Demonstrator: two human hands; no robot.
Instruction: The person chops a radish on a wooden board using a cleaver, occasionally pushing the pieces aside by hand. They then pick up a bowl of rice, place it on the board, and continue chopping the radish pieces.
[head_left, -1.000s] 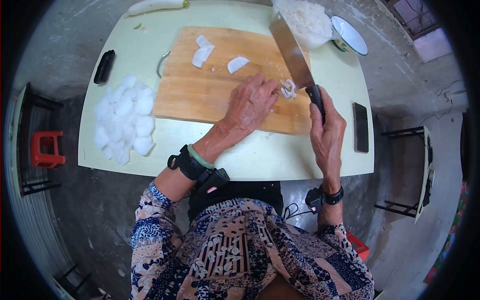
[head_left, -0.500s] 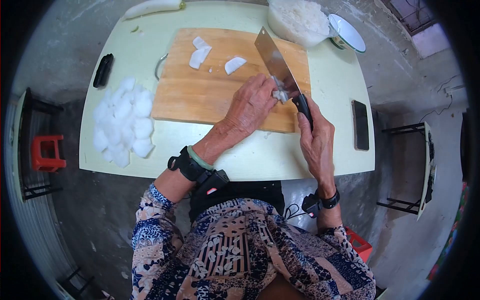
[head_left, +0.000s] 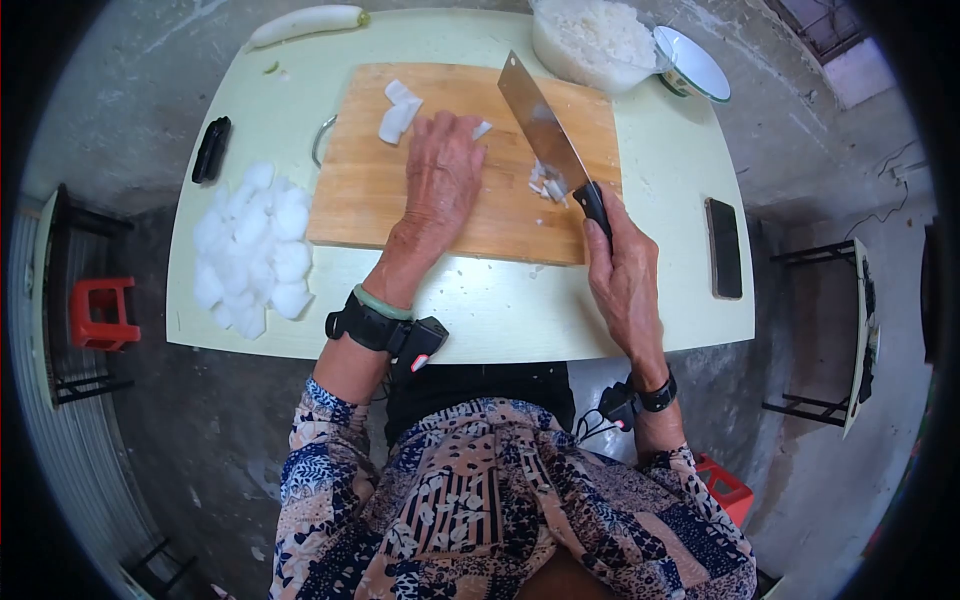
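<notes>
My right hand [head_left: 627,262] is wrapped round the black handle of a cleaver [head_left: 548,125]. Its blade stands over the right part of the wooden cutting board [head_left: 400,215], beside a small heap of cut radish strips [head_left: 548,184]. Over the board's upper middle, my left hand [head_left: 443,165] has its fingers bent down on a white radish slice [head_left: 482,129]; only the slice's right edge shows past the fingers, and the fingertips are partly hidden. Just beyond that hand lie overlapping radish slices [head_left: 400,112].
A pile of radish slices [head_left: 252,245] lies left of the board, near a black object [head_left: 211,150]. A whole white radish [head_left: 308,26], a bowl of shredded radish [head_left: 595,42] and an enamel bowl [head_left: 692,65] line the far edge. A phone [head_left: 723,248] lies at right.
My left hand has left the cut strips beside the blade and moved left and away from me, onto the lone slice. The cleaver has shifted slightly left, staying in my right hand.
</notes>
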